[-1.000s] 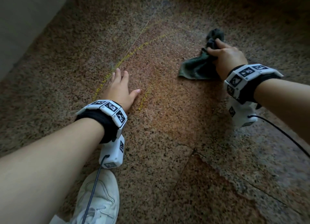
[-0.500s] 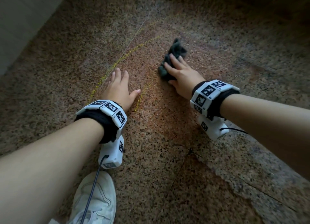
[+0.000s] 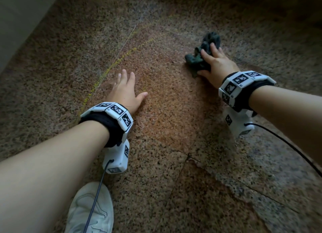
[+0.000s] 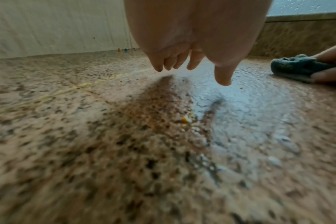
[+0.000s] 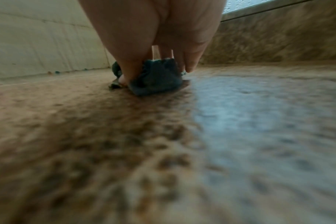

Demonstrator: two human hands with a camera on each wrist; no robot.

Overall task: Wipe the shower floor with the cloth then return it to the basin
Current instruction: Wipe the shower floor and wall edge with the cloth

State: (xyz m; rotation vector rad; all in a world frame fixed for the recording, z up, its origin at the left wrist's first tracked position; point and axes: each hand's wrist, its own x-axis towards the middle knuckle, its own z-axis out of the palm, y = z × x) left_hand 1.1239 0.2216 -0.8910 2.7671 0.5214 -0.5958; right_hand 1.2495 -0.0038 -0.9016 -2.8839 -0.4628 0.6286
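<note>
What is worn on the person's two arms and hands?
Both arms are bare, with no sleeves or gloves. Each wrist has a black band ringed with white blocks that carry black square markers. A white camera box hangs under each wrist, with a black cable.

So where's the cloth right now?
In the head view the cloth lies bunched on the shower floor at upper right, under the right hand, well right of the left hand.

Open speckled floor between left hand and bunched cloth; wall closing the left, ledge behind.
</note>
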